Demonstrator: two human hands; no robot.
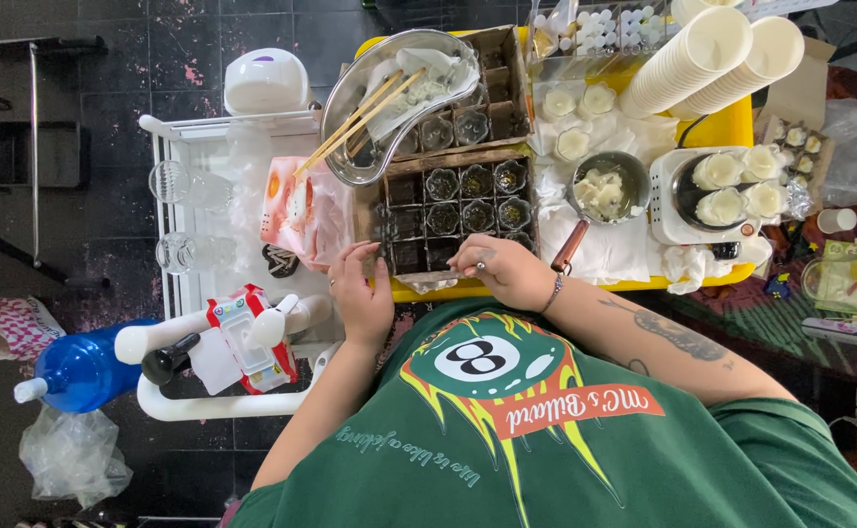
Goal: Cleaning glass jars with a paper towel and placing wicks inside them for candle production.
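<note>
Two hands: both sit at the near edge of the yellow table (732, 127), just above the person's green shirt.
Left hand (362, 293): fingers curled down at the near left corner of the cardboard tray (453, 156), a ring showing on one finger; whether it grips anything, I cannot tell.
Right hand (502, 269): fingers bent and pinched together over the tray's near edge, a ring and a beaded bracelet on show; something small and pale lies under the fingertips, too small to name.
Cardboard tray: a grid of dark compartments, and small glass jars (477, 181) stand in several of them; the near left cells look darker and are hard to read.
Steel bowl (389, 98): tilted over the far end of the tray, with two wooden sticks (355, 122) resting across its rim.
Small pot (605, 191): just right of the tray, pale chunks inside, its brown handle pointing toward the right wrist.
White hot plate (668, 210): further right, carrying pale round cups (742, 186).
Paper cup stacks (712, 54): two long stacks lying on their sides at the far right.
White cart (179, 132): left of the table, holding a blue bottle (81, 372) and a red and white carton (252, 337).
</note>
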